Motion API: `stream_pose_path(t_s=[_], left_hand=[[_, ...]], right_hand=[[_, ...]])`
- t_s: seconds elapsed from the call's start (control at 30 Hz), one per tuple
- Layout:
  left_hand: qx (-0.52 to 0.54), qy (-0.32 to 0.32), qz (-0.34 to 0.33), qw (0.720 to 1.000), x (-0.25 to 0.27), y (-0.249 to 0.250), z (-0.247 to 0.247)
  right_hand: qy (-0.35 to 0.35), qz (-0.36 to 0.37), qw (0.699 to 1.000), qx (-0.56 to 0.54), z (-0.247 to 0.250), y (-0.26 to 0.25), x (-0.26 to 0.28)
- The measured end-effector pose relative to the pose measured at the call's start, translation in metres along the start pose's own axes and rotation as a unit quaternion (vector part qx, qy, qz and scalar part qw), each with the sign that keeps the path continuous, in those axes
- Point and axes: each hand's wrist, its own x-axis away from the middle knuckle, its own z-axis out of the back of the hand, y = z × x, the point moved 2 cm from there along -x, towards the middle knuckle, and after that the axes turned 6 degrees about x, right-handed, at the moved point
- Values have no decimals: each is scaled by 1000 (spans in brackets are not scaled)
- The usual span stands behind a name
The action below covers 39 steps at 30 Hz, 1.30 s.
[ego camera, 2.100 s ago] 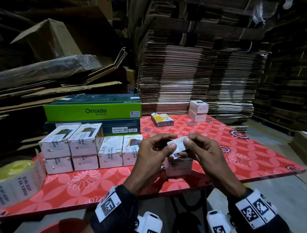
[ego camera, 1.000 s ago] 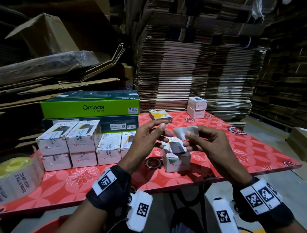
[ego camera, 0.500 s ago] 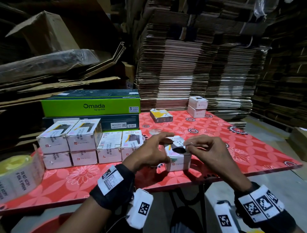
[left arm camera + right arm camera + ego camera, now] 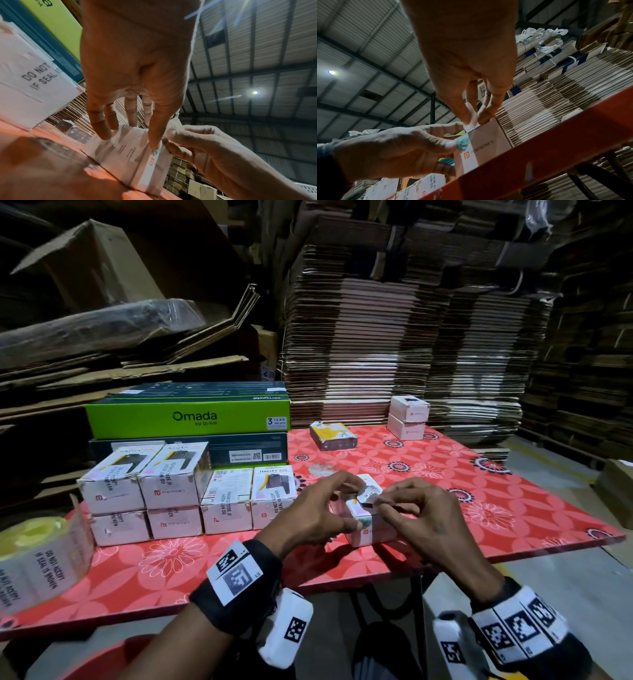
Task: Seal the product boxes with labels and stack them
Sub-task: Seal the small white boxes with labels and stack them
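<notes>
A small white product box [image 4: 371,534] stands on the red flowered table [image 4: 496,508] near its front edge. My left hand [image 4: 344,505] grips it, thumb on the near corner and fingers over the far side; the same box [image 4: 137,155] and thumb show in the left wrist view. My right hand [image 4: 376,503] pinches a white seal label [image 4: 368,497] and holds it down on the box's top edge. In the right wrist view the label [image 4: 471,122] bends over the top rim of the box [image 4: 485,146].
Several sealed boxes [image 4: 171,494] are stacked in two layers at the left, in front of a green Omada carton [image 4: 188,419]. A label roll [image 4: 41,559] lies at the far left. A yellow box [image 4: 332,434] and two stacked white boxes [image 4: 407,417] sit at the back. Flattened cartons [image 4: 394,337] rise behind.
The label, held up between both hands before, has come down onto the box. My left hand let go of it and took hold of the box.
</notes>
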Motion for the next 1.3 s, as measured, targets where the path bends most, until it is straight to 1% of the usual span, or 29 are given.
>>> stream_pose_path(t_s=[0.13,0.23,0.37,0.47,0.7,0.93,1.1,1.3], left_hand=[[-5,-4,1,1000,0,0,0],[-33,-10,-6,999,-1,1,-1],[-77,-60,4,995,-3,3,-6],[-95,-71,10,993,-2,1,-11],[-130,-74,5,989,-5,2,-10],[-142,-103,14,984,-2,5,-9],[-134,-109,22,985,-2,5,-8],[-128,-117,5,985,-4,7,-6]], right_hand=[[2,-7,1000,6,0,-2,1],[-6,-7,1000,4,1,-3,0],[-5,-23,1000,16,-1,0,-3],[-10,-24,999,31,-1,2,-3],[-17,3,997,74,1,0,-1],[-50,27,989,134,11,-6,2],[-51,40,987,146,11,-7,2],[-45,60,984,160,8,-7,0]])
